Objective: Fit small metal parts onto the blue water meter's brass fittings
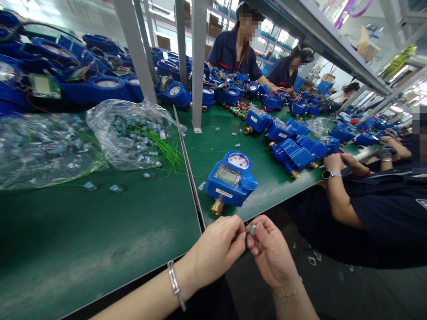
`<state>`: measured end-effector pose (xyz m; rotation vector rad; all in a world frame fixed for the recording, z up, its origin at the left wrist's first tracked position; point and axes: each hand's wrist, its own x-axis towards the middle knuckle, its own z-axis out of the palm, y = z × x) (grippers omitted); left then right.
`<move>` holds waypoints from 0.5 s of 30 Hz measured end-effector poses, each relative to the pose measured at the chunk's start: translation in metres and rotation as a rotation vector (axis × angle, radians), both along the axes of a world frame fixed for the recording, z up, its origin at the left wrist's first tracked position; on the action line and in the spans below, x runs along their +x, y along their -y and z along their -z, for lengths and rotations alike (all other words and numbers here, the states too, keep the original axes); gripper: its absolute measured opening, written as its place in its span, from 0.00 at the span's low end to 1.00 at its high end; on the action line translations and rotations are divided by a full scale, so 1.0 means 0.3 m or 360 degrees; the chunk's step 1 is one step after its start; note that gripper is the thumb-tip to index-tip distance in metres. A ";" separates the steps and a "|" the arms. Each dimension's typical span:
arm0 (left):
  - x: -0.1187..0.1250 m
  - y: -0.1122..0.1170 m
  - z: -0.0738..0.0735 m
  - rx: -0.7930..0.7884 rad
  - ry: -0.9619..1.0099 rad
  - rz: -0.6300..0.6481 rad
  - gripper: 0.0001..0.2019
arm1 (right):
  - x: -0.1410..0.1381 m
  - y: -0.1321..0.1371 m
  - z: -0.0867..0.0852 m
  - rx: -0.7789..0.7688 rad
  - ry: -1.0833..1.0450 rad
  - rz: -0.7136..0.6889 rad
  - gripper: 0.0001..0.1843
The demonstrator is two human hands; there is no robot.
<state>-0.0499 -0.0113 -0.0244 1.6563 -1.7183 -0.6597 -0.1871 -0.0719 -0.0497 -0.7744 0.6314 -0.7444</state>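
Observation:
My left hand (pixel 216 249) and my right hand (pixel 270 253) meet just off the near edge of the green table (pixel 100 240), fingertips pinched together. The right hand pinches a small pale blue clear part (pixel 253 230); the left fingers close on its other side, perhaps on a thin wire I cannot make out. A blue water meter (pixel 231 178) with a round dial, a grey display and a brass fitting lies on the table just beyond my hands.
Clear plastic bags (pixel 130 133) of small clear parts and green wires lie at left. Many blue meters (pixel 293 146) cover the far table. A co-worker's arm with a watch (pixel 333 178) rests at right; other people work behind. Grey posts (pixel 199 66) stand mid-table.

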 end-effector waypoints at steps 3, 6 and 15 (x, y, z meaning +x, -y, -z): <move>-0.001 -0.001 0.004 0.0004 0.0014 -0.0012 0.06 | 0.000 -0.003 0.001 -0.0021 -0.0010 0.0001 0.11; -0.003 -0.003 0.007 0.0010 0.0044 -0.0031 0.06 | -0.001 -0.005 0.003 -0.0051 -0.0033 0.0010 0.12; -0.007 -0.003 0.007 0.0024 0.0105 -0.0047 0.06 | -0.006 -0.007 0.008 -0.0054 -0.0037 0.0037 0.13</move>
